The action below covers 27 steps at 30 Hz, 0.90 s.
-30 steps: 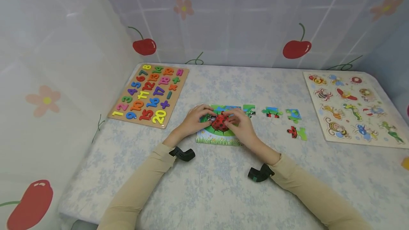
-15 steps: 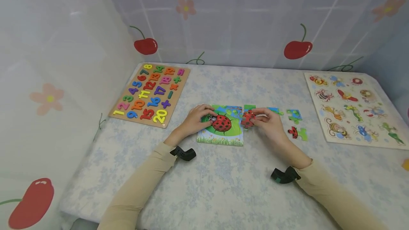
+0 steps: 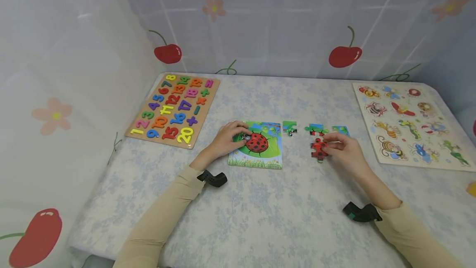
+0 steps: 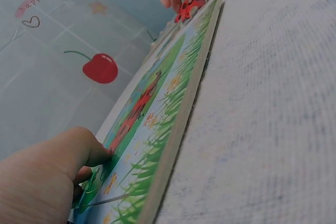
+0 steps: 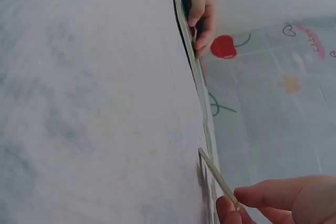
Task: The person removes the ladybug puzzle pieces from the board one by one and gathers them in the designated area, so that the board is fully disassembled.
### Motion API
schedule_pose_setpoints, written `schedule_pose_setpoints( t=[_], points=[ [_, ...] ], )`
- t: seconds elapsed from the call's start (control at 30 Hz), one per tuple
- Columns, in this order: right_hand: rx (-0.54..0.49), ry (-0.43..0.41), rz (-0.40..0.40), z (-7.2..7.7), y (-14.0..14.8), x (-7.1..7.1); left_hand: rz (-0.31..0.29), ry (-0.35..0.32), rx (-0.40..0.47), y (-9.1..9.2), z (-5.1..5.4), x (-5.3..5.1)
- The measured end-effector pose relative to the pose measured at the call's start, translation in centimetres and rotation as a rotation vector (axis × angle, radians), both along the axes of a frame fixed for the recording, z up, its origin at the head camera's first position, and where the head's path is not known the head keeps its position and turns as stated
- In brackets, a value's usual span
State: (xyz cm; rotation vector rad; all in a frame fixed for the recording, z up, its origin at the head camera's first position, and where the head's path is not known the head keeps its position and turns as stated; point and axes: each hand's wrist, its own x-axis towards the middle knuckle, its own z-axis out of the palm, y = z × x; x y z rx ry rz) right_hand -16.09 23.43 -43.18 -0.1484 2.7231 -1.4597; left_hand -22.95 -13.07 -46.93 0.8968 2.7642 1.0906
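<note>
My left hand (image 3: 228,139) rests on the left side of a square ladybug puzzle board (image 3: 273,162), its fingertips touching the picture near the ladybug's head. In the left wrist view, its thumb side (image 4: 58,161) lies over the board's near left corner. Out to the right, my right hand (image 3: 346,152) pinches a red, black-spotted jigsaw piece (image 3: 318,150) between thumb and fingers. That piece is tilted, one edge close to the tablecloth, as the right wrist view shows. Just behind it lie a blue-green piece (image 3: 316,128) and, partly covered by the hand, another piece (image 3: 341,129).
One green jigsaw piece (image 3: 289,127) lies right of the puzzle board. A wooden number board (image 3: 201,113) stands at the back left, and an insect peg board (image 3: 375,135) at the right. Patterned curtains (image 3: 260,32) border the table behind and at the left.
My right hand has moved from the puzzle board to the right, carrying the red spotted jigsaw piece past the green one. My left hand has stayed on the board.
</note>
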Motion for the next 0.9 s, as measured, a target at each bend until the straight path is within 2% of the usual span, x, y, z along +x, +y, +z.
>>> schedule_pose_setpoints(
  t=[0.13,0.27,0.43,0.6,0.77,0.9],
  points=[
    [0.057,0.068,0.032,0.2,0.0,-0.2,0.010,-0.002,-0.003,-0.1,0.1,0.0],
    [0.085,0.076,0.033,0.3,-0.1,-0.1,0.010,-0.007,0.008,-0.1,0.2,0.0],
    [0.104,0.058,0.011,0.6,-0.3,0.1,-0.002,-0.062,0.113,-0.3,0.2,-0.1],
    [0.079,0.009,0.050,0.6,-1.7,-0.2,-0.001,-0.146,0.206,-0.5,0.0,-0.3],
    [0.003,-0.023,0.136,0.6,-5.0,-1.2,0.062,-0.206,0.271,-0.5,0.2,-0.2],
    [-0.050,-0.023,0.219,0.4,-8.6,-2.0,0.160,-0.185,0.356,-0.5,0.3,-0.1]
  ],
)
